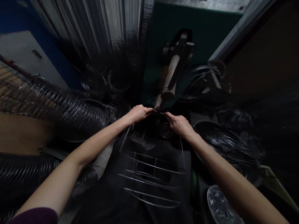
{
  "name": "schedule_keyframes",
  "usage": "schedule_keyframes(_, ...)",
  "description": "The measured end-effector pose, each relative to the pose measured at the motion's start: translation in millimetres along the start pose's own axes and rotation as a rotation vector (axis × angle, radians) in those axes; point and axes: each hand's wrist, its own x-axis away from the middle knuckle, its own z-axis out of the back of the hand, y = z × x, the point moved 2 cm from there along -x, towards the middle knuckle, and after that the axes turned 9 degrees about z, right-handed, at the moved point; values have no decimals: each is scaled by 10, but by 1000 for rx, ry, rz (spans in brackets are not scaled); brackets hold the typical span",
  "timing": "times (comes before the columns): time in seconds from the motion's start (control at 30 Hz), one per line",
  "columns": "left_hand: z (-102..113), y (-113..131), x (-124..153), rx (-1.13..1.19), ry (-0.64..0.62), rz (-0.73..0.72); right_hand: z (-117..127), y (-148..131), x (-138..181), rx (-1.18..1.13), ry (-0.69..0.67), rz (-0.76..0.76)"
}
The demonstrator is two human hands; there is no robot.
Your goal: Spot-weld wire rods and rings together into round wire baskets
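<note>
A wire rack (151,195) of thin metal rods hangs in front of me, its curved bars over a dark covering. My left hand (139,113) pinches its upper wire on the left, with fingertips close to the machine's tip. On the other side my right hand (178,122) grips the same wire between thumb and fingers. The wire between both hands lies at the lower end of the machine's thick cylindrical arms (171,73), which look like a spot welder's electrodes. Whether the wire touches the tip I cannot tell.
The green machine body (210,34) stands ahead. Stacked wire hoops (77,109) lie left, near wire coils (118,110). To the right are a wire bundle (224,143) and a round container (210,197) of small metal pieces. Corrugated metal sheeting (98,21) rises behind.
</note>
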Motion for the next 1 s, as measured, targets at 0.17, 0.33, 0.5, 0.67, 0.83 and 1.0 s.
schedule_keyframes(0.17, -22, -12, 13, -101, 42, 15, 12, 1, -11, -16, 2, 4)
schedule_keyframes(0.33, 10, 21, 43, -184, 32, 34, 44, 3, -17, -33, -20, 20)
schedule_keyframes(0.5, 27, 54, 48, -231, 35, 36, 35, 14, -27, -35, -23, 24)
schedule_keyframes(0.67, 23, 56, 37, -228, 37, 7, 19, 14, -38, -9, -56, -4)
schedule_keyframes(0.83, 20, 54, 34, -251, 29, -8, 43, 6, -34, -8, -62, 0)
schedule_keyframes(1.0, 28, 57, 35, -237, 20, 15, 53, 5, -42, -17, -65, 26)
